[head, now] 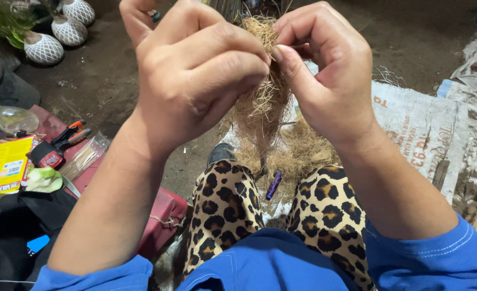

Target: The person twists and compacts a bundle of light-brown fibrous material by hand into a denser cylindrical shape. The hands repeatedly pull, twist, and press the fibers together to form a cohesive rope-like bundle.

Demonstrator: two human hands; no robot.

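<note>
Both hands are raised close to the camera around a tuft of brown coconut fibre [264, 94]. My left hand [195, 70] is closed on the fibre from the left, fingers curled over it. My right hand [324, 75] pinches the same tuft from the right with thumb and fingers. Loose strands hang down from the hands toward a heap of the same fibre [297, 153] on the ground between my knees. A small purple lighter [274, 185] lies by that heap.
A red low table [163, 210] at left carries pliers with orange handles [68, 136], a bundle of thin sticks [85, 157] and a yellow packet [4, 164]. White net-patterned pots [44, 48] stand at far left. A printed woven sack [427, 129] covers the ground at right.
</note>
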